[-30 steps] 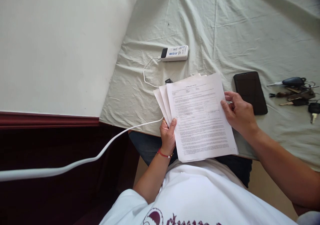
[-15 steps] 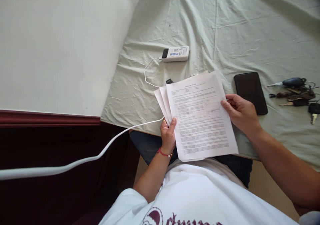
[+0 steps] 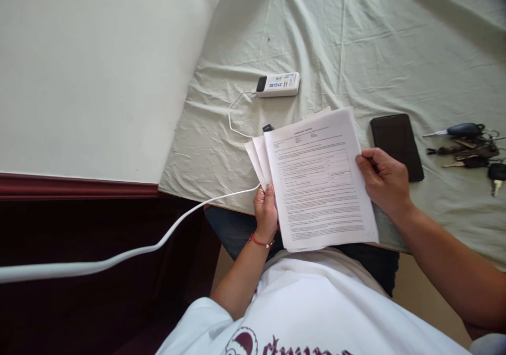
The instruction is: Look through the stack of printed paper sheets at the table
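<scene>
Several printed paper sheets (image 3: 320,186) are held up above the table's front edge, the top one facing me with dense text and a small table of boxes. My left hand (image 3: 265,210), with a ring and a red bracelet, is closed on the fanned sheets at the left, its thumb in front. My right hand (image 3: 385,178) pinches the right edge of the top sheet between thumb and bent fingers. How many sheets lie behind is hidden.
A white power bank (image 3: 279,85) with a white cable (image 3: 166,239) lies on the wrinkled green cloth (image 3: 316,39). A small black object (image 3: 268,128) peeks out behind the papers. To the right are a black smartphone (image 3: 397,147) and a bunch of keys (image 3: 470,147).
My right hand has moved slightly right, drawing the top sheet's right edge outward and bending it. My left thumb has slid off the top sheet's edge onto the sheets behind.
</scene>
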`<move>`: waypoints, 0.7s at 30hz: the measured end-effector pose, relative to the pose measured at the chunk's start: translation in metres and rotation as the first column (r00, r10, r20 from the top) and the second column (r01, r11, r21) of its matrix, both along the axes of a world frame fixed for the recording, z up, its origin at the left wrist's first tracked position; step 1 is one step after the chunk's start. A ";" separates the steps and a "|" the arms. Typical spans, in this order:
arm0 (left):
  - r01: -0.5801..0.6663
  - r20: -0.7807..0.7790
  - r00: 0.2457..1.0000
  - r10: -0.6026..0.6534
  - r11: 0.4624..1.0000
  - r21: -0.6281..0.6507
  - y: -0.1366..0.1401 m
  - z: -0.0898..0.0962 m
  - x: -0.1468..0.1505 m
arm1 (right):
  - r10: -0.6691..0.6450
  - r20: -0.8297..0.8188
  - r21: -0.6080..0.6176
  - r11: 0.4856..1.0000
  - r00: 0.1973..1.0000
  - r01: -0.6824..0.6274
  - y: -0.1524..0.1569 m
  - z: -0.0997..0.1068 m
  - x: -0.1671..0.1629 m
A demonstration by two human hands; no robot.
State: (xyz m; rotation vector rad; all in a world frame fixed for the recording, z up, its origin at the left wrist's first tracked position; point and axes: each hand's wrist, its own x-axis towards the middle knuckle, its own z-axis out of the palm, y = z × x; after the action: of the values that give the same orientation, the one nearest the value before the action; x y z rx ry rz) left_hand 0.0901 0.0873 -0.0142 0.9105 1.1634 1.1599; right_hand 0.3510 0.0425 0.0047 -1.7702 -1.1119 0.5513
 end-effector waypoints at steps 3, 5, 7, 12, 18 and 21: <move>-0.004 -0.013 1.000 0.004 1.000 -0.007 0.000 0.001 0.001 | -0.024 0.013 0.004 1.000 1.000 0.024 0.000 0.000 0.000; 0.001 -0.011 1.000 -0.001 1.000 -0.009 0.000 0.001 0.001 | -0.028 0.023 0.009 1.000 0.999 0.028 0.000 0.000 0.000; 0.009 -0.009 1.000 -0.009 1.000 -0.005 0.000 0.001 0.001 | -0.026 0.029 0.012 1.000 0.999 0.026 0.000 -0.001 0.000; 0.023 -0.018 1.000 -0.023 1.000 -0.006 0.001 -0.001 0.000 | -0.025 0.032 -0.002 1.000 0.999 0.025 0.000 -0.001 0.001; 0.019 -0.052 0.998 -0.019 1.000 0.010 0.000 -0.006 -0.002 | -0.019 -0.008 0.031 0.999 1.000 0.019 0.002 0.000 -0.001; 0.014 -0.078 0.997 -0.013 1.000 0.002 0.000 -0.006 -0.002 | -0.007 -0.015 0.008 1.000 1.000 0.007 0.003 0.000 -0.001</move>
State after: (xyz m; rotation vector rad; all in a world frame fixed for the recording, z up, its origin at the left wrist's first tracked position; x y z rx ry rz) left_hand 0.0886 0.0871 -0.0197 0.9718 1.2169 1.1240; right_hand 0.3499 0.0451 0.0043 -1.7598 -1.0954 0.5544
